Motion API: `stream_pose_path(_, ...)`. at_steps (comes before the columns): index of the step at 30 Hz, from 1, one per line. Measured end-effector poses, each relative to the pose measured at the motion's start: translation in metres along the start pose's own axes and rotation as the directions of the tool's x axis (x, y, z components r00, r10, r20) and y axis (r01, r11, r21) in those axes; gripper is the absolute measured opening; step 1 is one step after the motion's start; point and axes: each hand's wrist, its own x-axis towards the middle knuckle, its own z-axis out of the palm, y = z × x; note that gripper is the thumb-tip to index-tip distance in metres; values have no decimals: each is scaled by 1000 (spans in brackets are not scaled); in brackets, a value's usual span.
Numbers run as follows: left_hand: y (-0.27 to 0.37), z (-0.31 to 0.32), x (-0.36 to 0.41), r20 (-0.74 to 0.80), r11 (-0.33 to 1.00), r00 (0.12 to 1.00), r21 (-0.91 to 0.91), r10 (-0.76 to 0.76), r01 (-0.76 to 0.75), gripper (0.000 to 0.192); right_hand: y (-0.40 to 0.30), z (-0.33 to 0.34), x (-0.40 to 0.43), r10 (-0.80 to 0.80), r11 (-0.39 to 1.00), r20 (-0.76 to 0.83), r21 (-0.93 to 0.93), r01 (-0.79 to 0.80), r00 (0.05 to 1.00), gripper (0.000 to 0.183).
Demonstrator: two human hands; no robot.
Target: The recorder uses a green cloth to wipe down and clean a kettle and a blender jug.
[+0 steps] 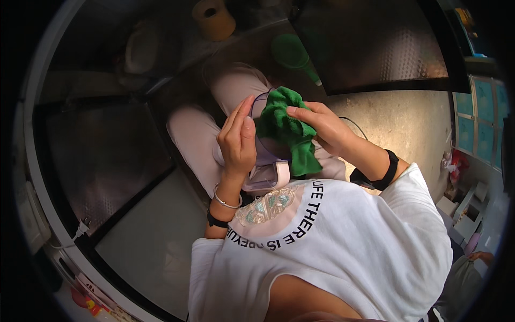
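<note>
A clear plastic jug (pixel 263 151) with a purple-tinted rim rests at my lap, and its pale pink handle (pixel 263 179) points towards my chest. My left hand (pixel 238 139) lies along the jug's left side, fingers nearly straight and thumb raised. A bunched green cloth (pixel 283 116) covers the jug's right side and upper part. With thumb on top, my right hand (pixel 328 124) grips this cloth against the jug. One end of the cloth hangs down towards my shirt. The jug's far right side and the fingers under the cloth are hidden.
On the dim floor ahead lies a green plastic dipper (pixel 291 52). A yellow container (pixel 214 20) stands beyond it. Dark panels (pixel 108 157) flank my legs. A white power plug (pixel 82 229) hangs at left. At right are a blue-panelled cabinet (pixel 481 116) and another person's hand (pixel 483 256).
</note>
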Motion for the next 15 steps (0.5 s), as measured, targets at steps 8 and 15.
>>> stream_pose_path(8,3,6,-6,39,998,999,58,-5,3,38,13,14,16,-21,964,195,263,-32,981,16)
stream_pose_path(15,1,3,-8,4,999,1000,45,-15,15,42,37,19,20,-517,682,431,-315,660,740,21)
